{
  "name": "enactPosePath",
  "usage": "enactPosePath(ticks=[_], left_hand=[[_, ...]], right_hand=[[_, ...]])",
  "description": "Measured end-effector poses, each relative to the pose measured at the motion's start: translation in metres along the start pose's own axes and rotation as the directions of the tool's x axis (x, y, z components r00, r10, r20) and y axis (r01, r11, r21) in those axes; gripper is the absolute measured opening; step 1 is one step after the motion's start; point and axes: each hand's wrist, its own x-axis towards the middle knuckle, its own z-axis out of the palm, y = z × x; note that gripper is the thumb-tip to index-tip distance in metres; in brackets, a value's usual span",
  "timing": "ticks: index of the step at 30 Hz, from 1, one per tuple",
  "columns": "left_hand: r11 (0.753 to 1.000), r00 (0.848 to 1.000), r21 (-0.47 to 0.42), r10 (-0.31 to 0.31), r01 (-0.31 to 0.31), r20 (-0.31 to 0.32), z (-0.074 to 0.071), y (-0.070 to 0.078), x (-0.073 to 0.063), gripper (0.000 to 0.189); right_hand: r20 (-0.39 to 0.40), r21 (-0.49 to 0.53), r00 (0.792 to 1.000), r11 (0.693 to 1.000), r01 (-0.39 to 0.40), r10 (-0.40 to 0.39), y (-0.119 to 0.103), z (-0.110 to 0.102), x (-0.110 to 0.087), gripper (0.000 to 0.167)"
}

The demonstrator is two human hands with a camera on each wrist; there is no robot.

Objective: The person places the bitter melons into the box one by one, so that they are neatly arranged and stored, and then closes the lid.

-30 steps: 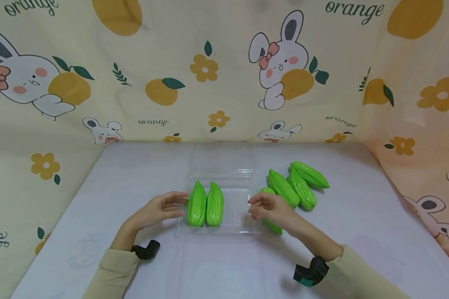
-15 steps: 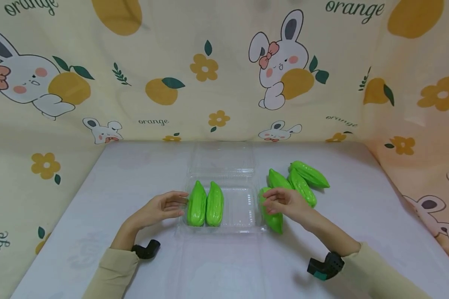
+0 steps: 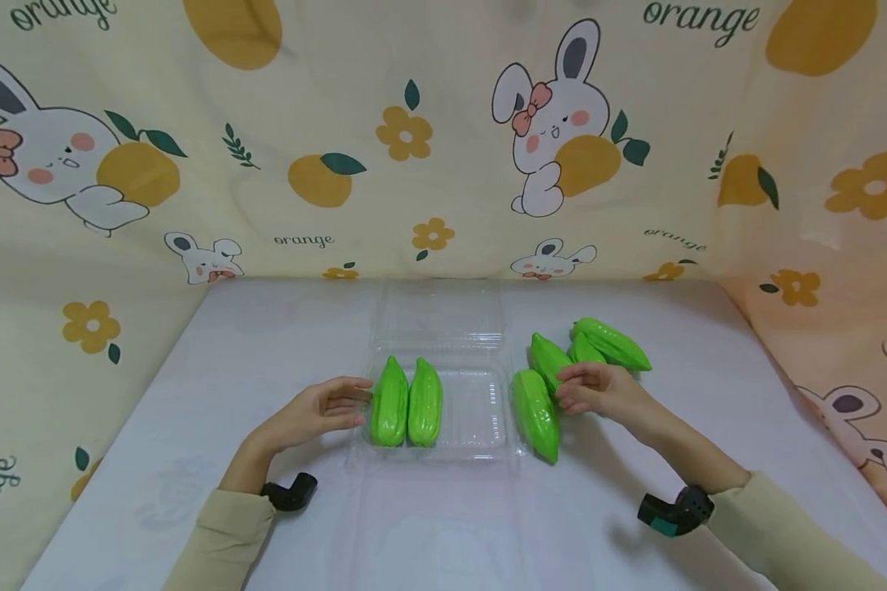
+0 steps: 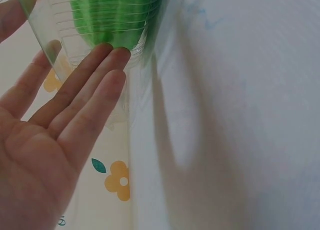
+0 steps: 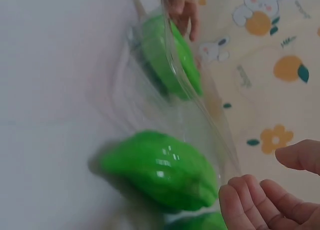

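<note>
Two glossy green ridged gourds (image 3: 389, 402), like bitter melons, lie side by side in the left part of a clear plastic clamshell box (image 3: 473, 447). Its lid (image 3: 439, 316) is folded back. At the box's left wall is my left hand (image 3: 325, 408), its fingers extended; the left wrist view has the fingertips at the wall, gourd behind it. My right hand (image 3: 609, 392) hovers over the loose gourds, fingers loosely bent and holding nothing. One loose gourd (image 3: 536, 417) lies right beside the box's right wall. Another (image 3: 549, 357) is partly hidden behind my right fingers.
Further right, more green gourds (image 3: 613, 345) lie in a small heap, partly covered by my right hand. A white table (image 3: 281, 328) carries everything. Patterned cloth (image 3: 458, 180) with rabbits and oranges hangs behind and at both sides.
My right hand has moved right, from the box's right edge, over the nearest loose gourd, to the gourds beyond it. My left hand and the gourds in the box stay put.
</note>
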Motion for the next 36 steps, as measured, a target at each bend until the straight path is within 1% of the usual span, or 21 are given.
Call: enactPosePath(ticks=[9, 13, 21, 25, 36], left_hand=[[1.000, 1.000, -0.007, 0.001, -0.001, 0.005, 0.000, 0.000, 0.000, 0.061], [1.000, 1.000, -0.007, 0.001, -0.001, 0.007, 0.000, 0.000, 0.000, 0.061], [1.000, 1.000, -0.007, 0.000, 0.001, 0.006, -0.001, -0.001, -0.001, 0.062], [1.000, 1.000, -0.004, 0.000, 0.000, 0.006, -0.001, -0.002, -0.001, 0.062], [1.000, 1.000, -0.003, 0.000, 0.000, 0.003, -0.001, -0.003, 0.000, 0.061]], right_hand=[[-0.034, 0.001, 0.999, 1.000, -0.008, 0.008, 0.004, -0.017, -0.002, 0.048], [-0.055, -0.020, 0.998, 1.000, -0.013, 0.012, 0.005, -0.025, -0.002, 0.049], [-0.101, -0.062, 0.995, 0.998, 0.006, -0.012, 0.003, -0.042, -0.002, 0.049], [-0.107, -0.068, 0.994, 0.998, 0.017, -0.024, 0.006, -0.050, 0.000, 0.049], [-0.154, -0.090, 0.988, 0.996, -0.002, -0.012, 0.008, -0.066, 0.006, 0.050]])
